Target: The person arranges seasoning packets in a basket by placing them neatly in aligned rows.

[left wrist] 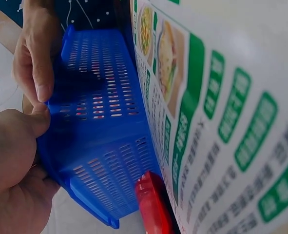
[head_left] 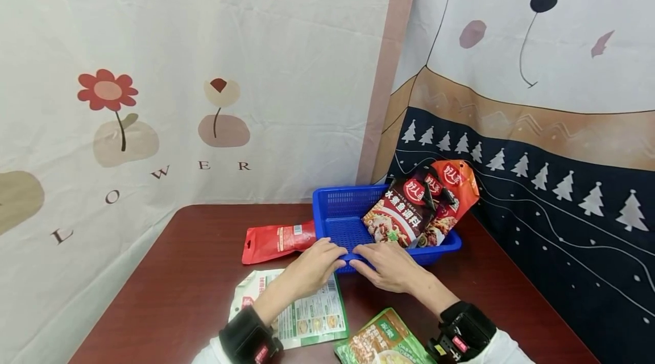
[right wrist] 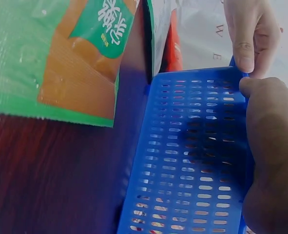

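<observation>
A blue plastic basket [head_left: 338, 205] with slotted walls stands at the back of the table. Both hands pinch its near rim, thumbs outside and fingers over the edge. My left hand [head_left: 318, 261] is at the near left corner, and my right hand [head_left: 391, 266] grips just beside it, the thumbs almost meeting. Inside, on the right, lean a dark seasoning packet [head_left: 401, 210] and an orange-red packet [head_left: 455, 187]. In the left wrist view the left thumb presses the rim of the basket [left wrist: 100, 131]; the right wrist view shows the right thumb on the rim too.
A red packet [head_left: 278, 242] lies against the basket's left side. Below the left forearm is a white and green packet [head_left: 312, 313], and a green and brown packet [head_left: 386, 341] lies near the front edge of the brown table [head_left: 169, 296]. Printed cloths hang behind.
</observation>
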